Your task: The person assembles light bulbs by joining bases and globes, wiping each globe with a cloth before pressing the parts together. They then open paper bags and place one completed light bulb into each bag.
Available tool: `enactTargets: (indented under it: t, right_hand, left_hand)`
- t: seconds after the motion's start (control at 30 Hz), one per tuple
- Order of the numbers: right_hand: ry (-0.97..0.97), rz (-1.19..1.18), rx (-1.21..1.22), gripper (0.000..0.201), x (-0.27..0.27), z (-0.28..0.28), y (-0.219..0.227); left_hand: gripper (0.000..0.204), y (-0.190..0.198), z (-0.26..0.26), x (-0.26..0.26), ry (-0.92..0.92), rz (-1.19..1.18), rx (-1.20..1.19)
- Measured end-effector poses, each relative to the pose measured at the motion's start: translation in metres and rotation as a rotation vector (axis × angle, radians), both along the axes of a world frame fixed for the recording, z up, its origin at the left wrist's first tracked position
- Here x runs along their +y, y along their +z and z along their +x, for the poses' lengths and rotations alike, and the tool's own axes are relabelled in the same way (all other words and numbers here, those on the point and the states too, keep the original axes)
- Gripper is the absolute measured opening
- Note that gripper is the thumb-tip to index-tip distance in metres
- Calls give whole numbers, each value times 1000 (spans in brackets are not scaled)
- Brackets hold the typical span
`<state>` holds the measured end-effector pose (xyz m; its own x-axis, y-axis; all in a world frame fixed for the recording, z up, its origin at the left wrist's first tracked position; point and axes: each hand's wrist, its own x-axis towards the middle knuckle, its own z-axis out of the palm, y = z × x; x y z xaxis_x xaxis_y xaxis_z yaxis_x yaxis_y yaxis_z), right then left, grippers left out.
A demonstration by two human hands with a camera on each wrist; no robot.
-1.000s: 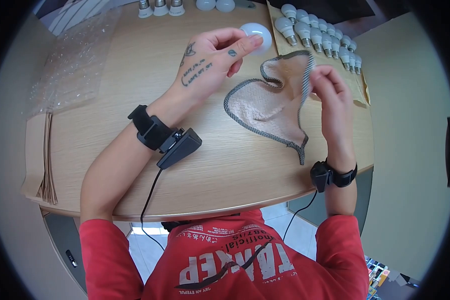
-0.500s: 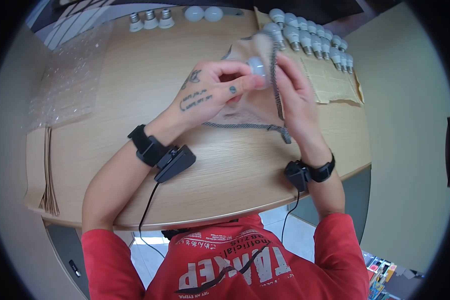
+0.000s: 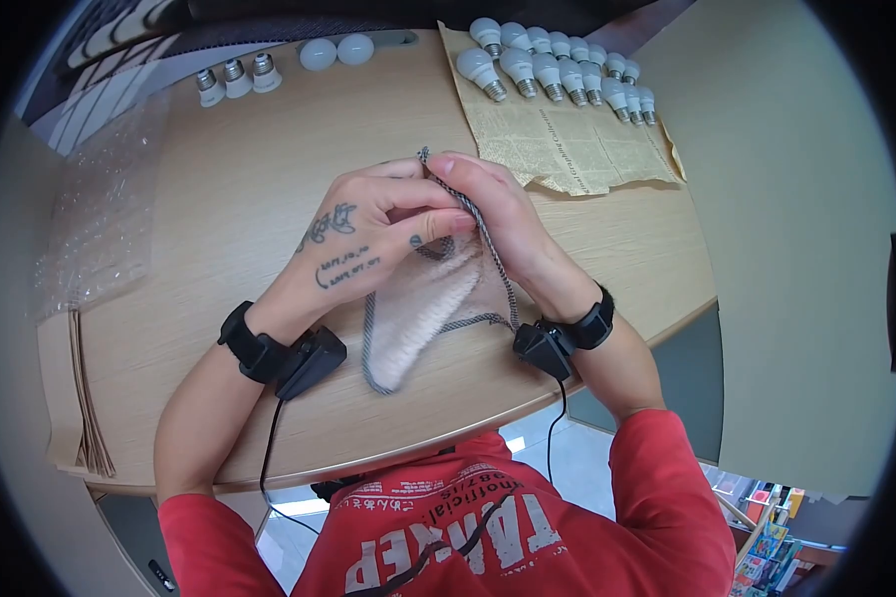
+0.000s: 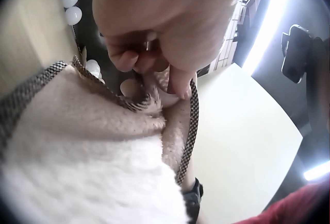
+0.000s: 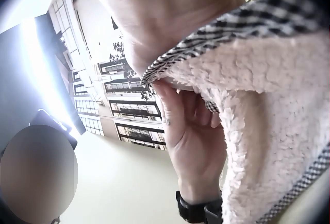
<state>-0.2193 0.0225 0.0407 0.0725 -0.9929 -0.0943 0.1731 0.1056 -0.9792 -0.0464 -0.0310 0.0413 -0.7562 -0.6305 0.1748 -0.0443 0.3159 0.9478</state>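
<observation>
My left hand (image 3: 368, 214) pinches a white light bulb (image 4: 168, 99) between thumb and fingers. Most of the bulb is hidden by hands and fabric. A fluffy pale pink cloth (image 3: 423, 313) with a black-and-white checked edge hangs below both hands. My right hand (image 3: 503, 214) grips the cloth's upper part and holds it against the bulb, its thumb over the edging. In the right wrist view, a sliver of the bulb shows under the cloth's edge, beside the left thumb (image 5: 171, 108).
Several bulbs (image 3: 548, 75) lie in rows on printed brown paper (image 3: 567, 149) at the back right. Three bulbs (image 3: 237, 80) stand base up at the back left, near two round bulbs (image 3: 336, 52). Bubble wrap (image 3: 105, 209) and folded brown paper (image 3: 88, 398) lie along the left side.
The right hand has brought the cloth leftward onto the bulb in the left hand. Both hands have come together and moved nearer the body, and the cloth now covers most of the bulb.
</observation>
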Motion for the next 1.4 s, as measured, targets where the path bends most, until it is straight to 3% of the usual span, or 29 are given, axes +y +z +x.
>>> enactTargets:
  t: [0.1, 0.2, 0.27, 0.4, 0.5, 0.57, 0.6, 0.7, 0.8, 1.0, 1.17, 1.4]
  right_hand:
    - [16, -59, -52, 24, -1, -1, -6]
    - [-118, 6, -87, 23, 3, 11, 7]
    - [-134, -50, -51, 25, 2, 12, 4]
    - [-200, -242, 120, 32, -9, 4, -16]
    - [-318, 59, 92, 39, -1, 10, -1]
    - [-245, 134, 71, 35, -2, 7, 6]
    - [-209, 170, 61, 33, -2, 7, 8]
    - [-120, -73, -95, 30, -3, 13, -11]
    - [-143, -110, -117, 34, 1, 15, -2]
    - [-204, -133, -96, 21, -4, 12, -15]
    - [-321, -96, 49, 30, -3, 11, -9]
    - [-366, -253, 460, 41, -2, -2, -10]
  left_hand:
    - [14, -2, 1, -2, 25, -40, -1]
    - [15, -6, 2, -2, 80, -208, -21]
    - [15, -10, 1, -1, 130, -314, -60]
    - [14, -10, -4, 1, 125, -277, -3]
    - [14, -9, -4, 1, 124, -206, 8]
    - [14, -8, -3, -2, 129, -122, 0]
    - [14, -9, -2, -3, 134, -198, 13]
    - [15, -16, -2, -6, 148, -337, 22]
    - [16, -18, -2, -6, 158, -292, -31]
    - [18, -20, -5, 0, 157, -333, -42]
    - [18, -18, -6, 4, 185, -307, -110]
    - [22, -8, -2, 3, 144, 55, 28]
